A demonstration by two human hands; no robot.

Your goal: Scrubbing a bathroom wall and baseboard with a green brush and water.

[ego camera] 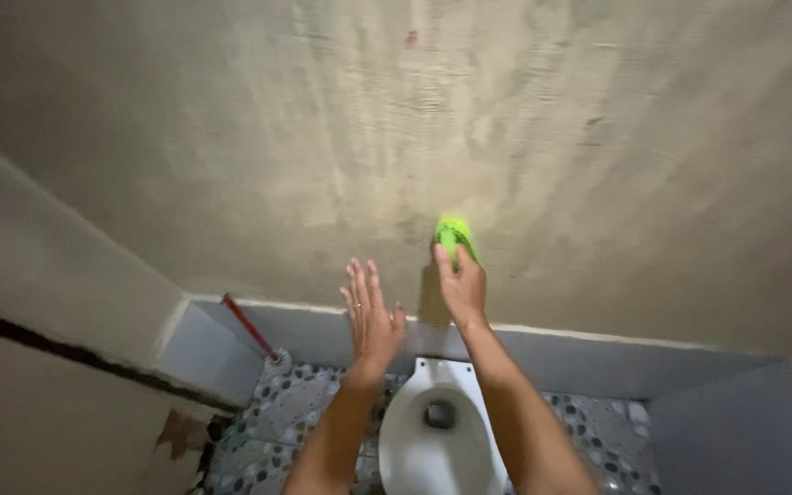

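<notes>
The right hand was raised against the bare concrete wall, with its fingers closed around a bright green scrubbing tool. The tool projected above the fingertips and lay against the wall surface, well above the pale band that marked the top of the lower wall section. The exact form of the tool could not be determined, as motion blur obscured it and the hand covered its lower part. The left hand was held just beside the right hand, slightly lower, with its fingers extended and spread and the palm facing the wall; it gripped nothing. Contact between the left palm and the wall could not be confirmed. Both forearms rose from the lower edge of the view. Directly below the hands stood a white toilet bowl without a seat. The floor around the bowl was finished in a pebble-pattern tile. A brush with a red handle and pale bristles leaned in the left corner, its head resting on the floor, well apart from both hands.
</notes>
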